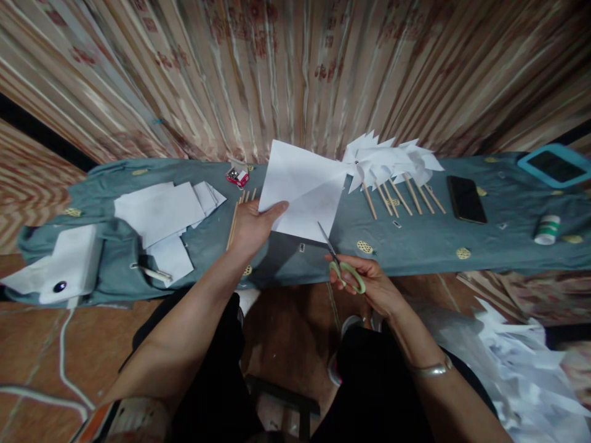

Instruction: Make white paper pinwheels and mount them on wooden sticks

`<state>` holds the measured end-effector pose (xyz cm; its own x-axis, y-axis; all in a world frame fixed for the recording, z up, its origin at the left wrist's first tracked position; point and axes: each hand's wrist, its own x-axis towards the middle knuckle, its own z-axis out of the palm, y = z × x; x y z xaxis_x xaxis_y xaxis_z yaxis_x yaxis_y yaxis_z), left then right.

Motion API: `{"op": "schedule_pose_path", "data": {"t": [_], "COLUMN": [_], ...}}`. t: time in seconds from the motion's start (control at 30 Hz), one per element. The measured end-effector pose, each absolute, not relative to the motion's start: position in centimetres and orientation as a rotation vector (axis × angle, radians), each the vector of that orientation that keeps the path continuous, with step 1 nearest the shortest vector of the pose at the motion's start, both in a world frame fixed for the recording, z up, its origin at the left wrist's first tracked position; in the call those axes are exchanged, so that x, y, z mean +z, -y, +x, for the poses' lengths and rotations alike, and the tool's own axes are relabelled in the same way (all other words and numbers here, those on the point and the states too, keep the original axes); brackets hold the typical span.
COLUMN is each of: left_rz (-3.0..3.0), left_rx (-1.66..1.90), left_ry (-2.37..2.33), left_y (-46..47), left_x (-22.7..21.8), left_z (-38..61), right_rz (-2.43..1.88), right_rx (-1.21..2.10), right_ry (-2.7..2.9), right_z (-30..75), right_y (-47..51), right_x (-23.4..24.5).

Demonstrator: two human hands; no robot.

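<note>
My left hand (258, 224) grips a square white sheet of paper (307, 184) by its left edge, thumb on top. Faint creases run across the sheet. In my right hand (369, 283) is a pair of scissors (339, 261) with pale green handles, my fingers through the loops. The blades point up and left, their tips over the sheet's lower right corner area. Whether they touch the paper I cannot tell. Beneath my left hand lie several thin wooden sticks (234, 221), partly hidden. To the right of the sheet rest several white paper pinwheels (392, 161) on sticks.
Loose white paper sheets (161, 212) lie at the left, near a white box-shaped device (76, 261) with a cable. A small red box (237, 177) stands behind the sticks. Rightward are a dark phone (466, 199), a green-white roll (548, 229) and a blue-framed tablet (556, 165). More paper pieces (521, 357) fill the lower right.
</note>
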<state>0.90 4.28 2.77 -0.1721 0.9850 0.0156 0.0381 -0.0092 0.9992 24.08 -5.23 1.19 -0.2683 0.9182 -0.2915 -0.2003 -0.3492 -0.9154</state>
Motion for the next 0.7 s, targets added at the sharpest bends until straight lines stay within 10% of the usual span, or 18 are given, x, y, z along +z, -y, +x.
{"op": "schedule_pose_path", "data": {"t": [0.7], "left_rz": [1.084], "left_rx": [1.266], "left_ry": [-1.344], "left_y": [-3.8], "left_x": [3.7], "left_z": [2.1], "right_rz": [-1.165], "right_rx": [1.677], "right_ry": [1.032], "right_z": [23.8], "right_y": [5.2], "right_x": [1.4]}}
